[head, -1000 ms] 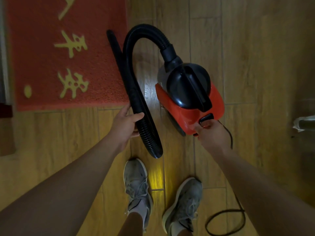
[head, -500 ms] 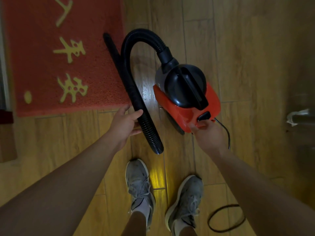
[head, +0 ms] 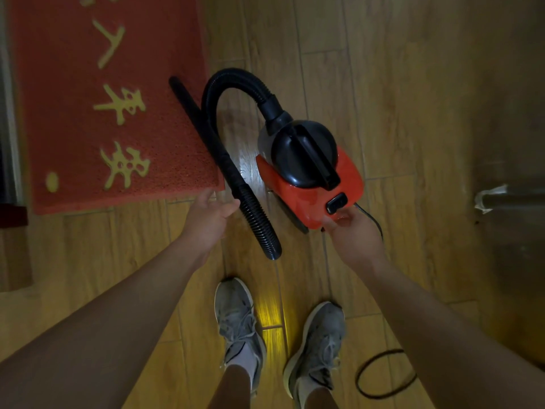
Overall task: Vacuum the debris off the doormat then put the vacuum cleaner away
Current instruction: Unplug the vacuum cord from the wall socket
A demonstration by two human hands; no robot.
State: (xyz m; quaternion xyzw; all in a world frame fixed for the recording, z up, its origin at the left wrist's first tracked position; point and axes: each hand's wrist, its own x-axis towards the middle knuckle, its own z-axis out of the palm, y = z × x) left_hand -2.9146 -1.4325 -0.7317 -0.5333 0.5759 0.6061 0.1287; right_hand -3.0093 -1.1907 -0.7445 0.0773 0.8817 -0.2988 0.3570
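The vacuum cleaner, red with a black top, sits on the wooden floor just right of centre, at 1 o'clock from our shoes. Its black hose arches out toward 12 o'clock, bends round and runs back toward 6 o'clock, its rigid tube lying along the near edge of the red doormat at 10 o'clock. Our left hand is relaxed and spread, thumb tip against the ribbed hose, fingers not wrapped round it. Our right hand grips the rear edge of the red body, fingers curled just below the black switch. The cord loops on the floor at 5 o'clock.
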